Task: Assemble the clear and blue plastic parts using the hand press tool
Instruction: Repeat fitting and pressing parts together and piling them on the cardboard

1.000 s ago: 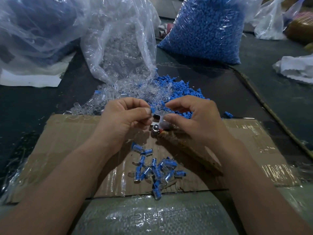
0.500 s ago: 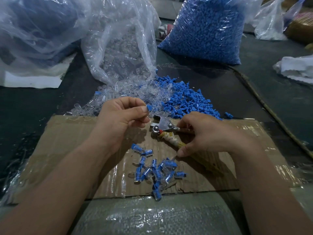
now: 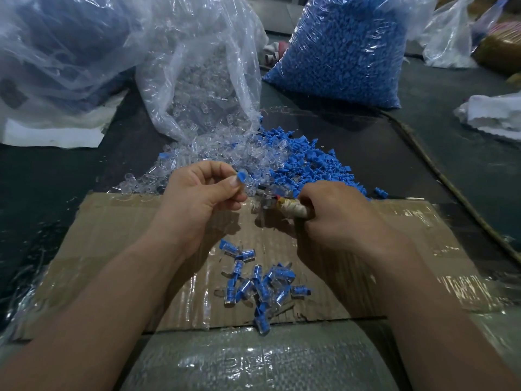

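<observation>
My left hand (image 3: pixel 200 196) pinches a small clear and blue part (image 3: pixel 244 179) between thumb and forefinger, just left of the press. My right hand (image 3: pixel 335 214) grips the cloth-wrapped handle of the hand press tool (image 3: pixel 287 208), whose metal head (image 3: pixel 266 201) lies between the two hands. A heap of loose clear parts (image 3: pixel 214 162) and a heap of loose blue parts (image 3: pixel 313 167) lie just beyond my hands. Several assembled clear-and-blue pieces (image 3: pixel 259 286) lie on the cardboard sheet (image 3: pixel 112 235) below my wrists.
An open plastic bag of clear parts (image 3: pixel 203 80) stands behind the heaps, a full bag of blue parts (image 3: pixel 344 49) to its right. More plastic bags (image 3: pixel 56 57) fill the far left. A rope (image 3: pixel 451 187) runs along the right. White cloth (image 3: pixel 496 114) lies far right.
My right hand left the part and slid down to close round the press handle. My left hand kept the part and lifted it slightly.
</observation>
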A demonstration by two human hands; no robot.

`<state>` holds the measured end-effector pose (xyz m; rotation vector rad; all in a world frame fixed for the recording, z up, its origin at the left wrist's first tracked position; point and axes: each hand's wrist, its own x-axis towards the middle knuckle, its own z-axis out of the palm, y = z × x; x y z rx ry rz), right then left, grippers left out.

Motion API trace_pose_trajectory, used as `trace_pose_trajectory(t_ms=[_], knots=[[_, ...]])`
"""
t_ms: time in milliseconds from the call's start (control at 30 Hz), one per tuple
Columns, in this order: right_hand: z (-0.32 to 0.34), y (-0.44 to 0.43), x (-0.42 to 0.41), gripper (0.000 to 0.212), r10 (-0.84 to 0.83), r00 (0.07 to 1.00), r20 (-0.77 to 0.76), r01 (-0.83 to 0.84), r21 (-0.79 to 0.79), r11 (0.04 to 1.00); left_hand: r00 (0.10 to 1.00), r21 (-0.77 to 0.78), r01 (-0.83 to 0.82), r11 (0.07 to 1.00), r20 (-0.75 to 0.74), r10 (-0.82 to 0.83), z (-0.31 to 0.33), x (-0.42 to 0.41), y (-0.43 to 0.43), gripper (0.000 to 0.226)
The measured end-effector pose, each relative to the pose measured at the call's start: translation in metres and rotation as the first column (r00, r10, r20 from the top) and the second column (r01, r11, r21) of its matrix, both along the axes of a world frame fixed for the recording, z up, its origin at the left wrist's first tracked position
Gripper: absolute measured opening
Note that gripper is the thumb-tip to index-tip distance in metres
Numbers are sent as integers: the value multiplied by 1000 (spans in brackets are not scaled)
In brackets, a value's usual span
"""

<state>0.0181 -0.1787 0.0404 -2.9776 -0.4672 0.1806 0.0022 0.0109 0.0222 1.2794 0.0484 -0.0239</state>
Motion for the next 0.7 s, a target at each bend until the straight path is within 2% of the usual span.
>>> trace_pose_trajectory(t_ms=[200, 300, 567, 700], knots=[[3, -3, -2, 22, -25, 980, 196, -18, 218, 976, 998, 7, -14, 1000, 64, 14, -1, -1, -2, 12], [2, 2, -5, 24, -37, 979, 201, -24, 292, 956, 996, 10, -29, 1000, 82, 28, -1, -1, -3, 16], [-3, 13, -9, 25, 67, 989, 135, -102, 277, 955, 991, 28, -57, 998, 119, 53, 2, -4, -6, 7], [-3, 13, -9, 26, 79, 988, 130, -111, 266, 957, 992, 56, -67, 996, 107, 61, 2, -5, -5, 11]])
